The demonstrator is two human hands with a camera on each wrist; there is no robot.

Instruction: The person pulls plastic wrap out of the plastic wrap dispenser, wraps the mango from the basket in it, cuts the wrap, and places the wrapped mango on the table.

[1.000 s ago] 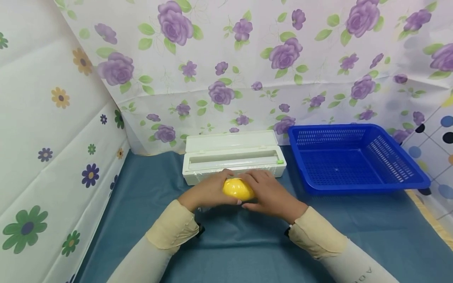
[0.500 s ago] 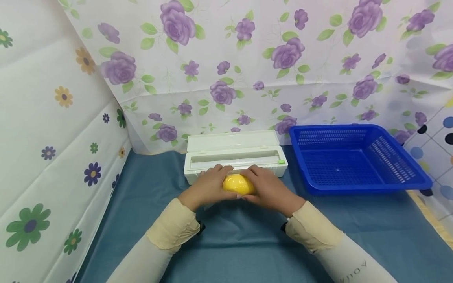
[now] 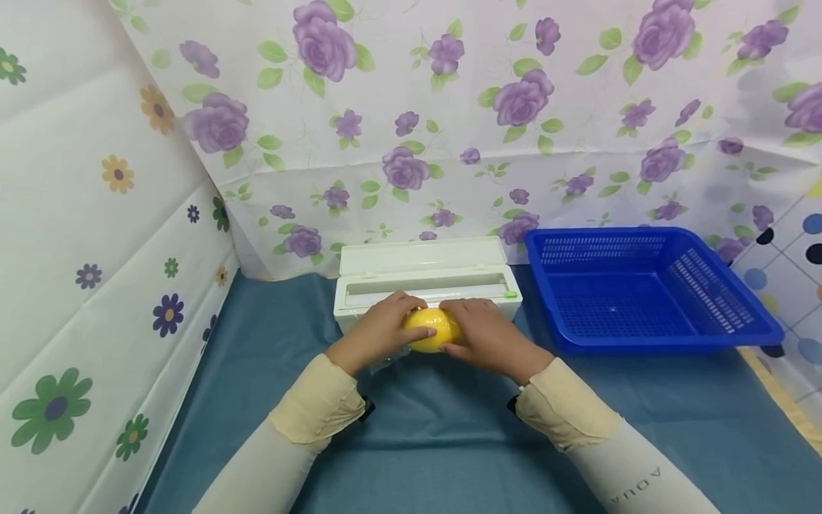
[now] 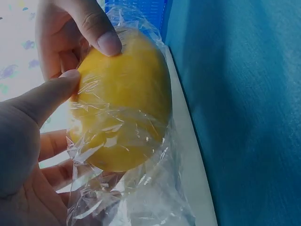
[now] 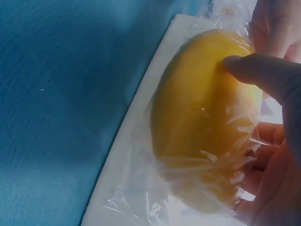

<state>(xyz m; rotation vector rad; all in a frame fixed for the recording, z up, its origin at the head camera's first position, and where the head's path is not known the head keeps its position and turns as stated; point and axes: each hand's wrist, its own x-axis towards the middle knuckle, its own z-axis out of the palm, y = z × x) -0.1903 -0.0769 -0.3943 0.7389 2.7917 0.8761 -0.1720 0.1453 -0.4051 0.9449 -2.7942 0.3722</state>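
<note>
A smooth, oval yellow mango (image 3: 444, 325) is held between both hands just in front of the white cling film dispenser (image 3: 349, 314). Clear cling film (image 4: 141, 197) covers it, crinkled and hanging loose at its ends. My left hand (image 3: 375, 332) grips the left end, its thumb lying across the near side. The right hand (image 3: 494, 339) grips the other end, with the thumb pressed on the fruit (image 5: 197, 113) in the right wrist view. Behind the hands, the dispenser's lid (image 3: 424, 257) stands raised and a film roll (image 3: 472, 291) lies inside.
To the right stands a blue plastic basket (image 3: 642, 341) with slotted walls. A dark teal cloth (image 3: 443, 464) covers the table. Flower-patterned sheets (image 3: 270, 193) hang behind and at the left. A small green piece (image 3: 510, 294) sits on the dispenser's right end.
Both hands have risen slightly with the mango toward the dispenser. The left thumb has shifted from below the fruit onto its near face. Loose film now shows below the left hand.
</note>
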